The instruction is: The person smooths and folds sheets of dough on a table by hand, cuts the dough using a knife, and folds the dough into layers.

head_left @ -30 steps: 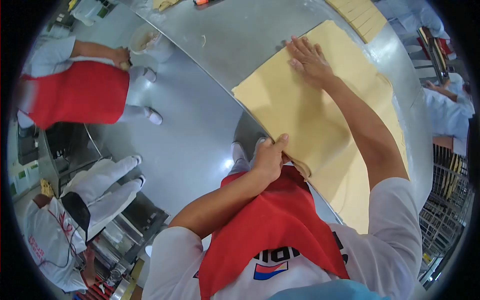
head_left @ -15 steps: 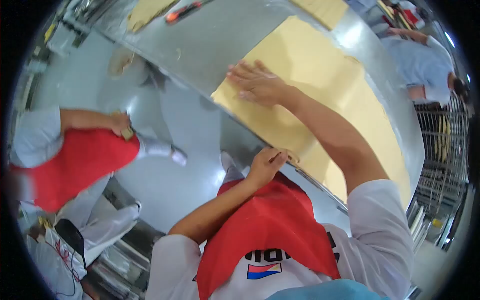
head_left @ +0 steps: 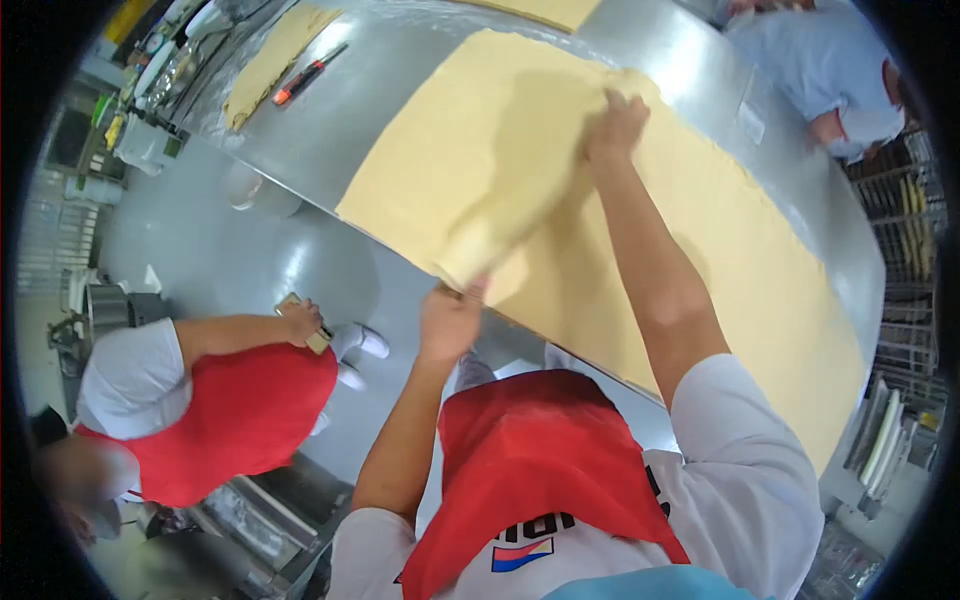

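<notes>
A wide sheet of pale yellow dough [head_left: 460, 130] lies across the metal table in front of me. Between my hands a pale, roll-shaped length [head_left: 500, 225] slants over the dough. Motion blurs it, so I cannot tell whether it is a lifted fold of dough or a rolling pin. At the table's near edge my left hand [head_left: 453, 318] closes on its near end, thumb up. Toward the dough's far edge my right hand [head_left: 615, 128] has its fingers curled at the far end; its grip is partly hidden.
A narrow dough strip [head_left: 270, 70] and a red-and-black cutter [head_left: 308, 75] lie at the far left of the metal table [head_left: 350, 95]. More dough [head_left: 550, 8] lies beyond. A co-worker in a red apron [head_left: 250, 420] stands left; another person [head_left: 815, 75] bends at the far right.
My right hand has left the dough's left part and moved right, curling its fingers. My left hand has moved left along the table edge. The blurred pale length has appeared between them.
</notes>
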Tool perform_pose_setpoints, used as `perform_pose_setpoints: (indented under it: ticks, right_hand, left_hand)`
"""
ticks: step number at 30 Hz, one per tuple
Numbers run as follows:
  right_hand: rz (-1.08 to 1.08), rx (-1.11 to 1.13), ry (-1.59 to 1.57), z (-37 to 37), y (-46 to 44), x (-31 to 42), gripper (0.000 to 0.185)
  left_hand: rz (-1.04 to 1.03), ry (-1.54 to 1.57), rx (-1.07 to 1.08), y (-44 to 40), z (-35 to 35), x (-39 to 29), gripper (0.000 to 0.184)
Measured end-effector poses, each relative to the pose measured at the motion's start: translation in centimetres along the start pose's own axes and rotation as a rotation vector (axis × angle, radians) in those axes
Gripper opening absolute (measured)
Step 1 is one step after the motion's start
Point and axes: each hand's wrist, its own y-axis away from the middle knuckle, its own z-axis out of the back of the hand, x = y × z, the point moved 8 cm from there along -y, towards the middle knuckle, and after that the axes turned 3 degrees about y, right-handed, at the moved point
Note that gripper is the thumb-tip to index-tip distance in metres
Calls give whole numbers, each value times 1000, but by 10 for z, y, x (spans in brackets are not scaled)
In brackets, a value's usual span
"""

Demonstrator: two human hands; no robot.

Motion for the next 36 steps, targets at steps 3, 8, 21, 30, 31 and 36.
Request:
perform_pose_setpoints:
  ticks: [3,8,21,30,31,36]
  right_hand:
    - [55,257,174,-12,13,48,78]
    - [443,645,-210,15,-27,-6,82]
    - [244,1150,164,131,-157,-104,59]
    - [446,1026,426,151,-151,-72,46]
    - [464,1113,280,163,-158,-61,44]
    - [255,1163,207,219,-212,-68,41]
  left_hand:
    - [136,702,-106,22,-42,-12,52]
    - [327,1272,-194,52,-124,-6,51]
    - [272,1420,36,97,-234,-41,44]
    - [450,1401,-132,103,-221,-68,35]
    - [435,1407,-136,110,-215,-86,35]
    - [245,1354,4,148,-207,-131,37]
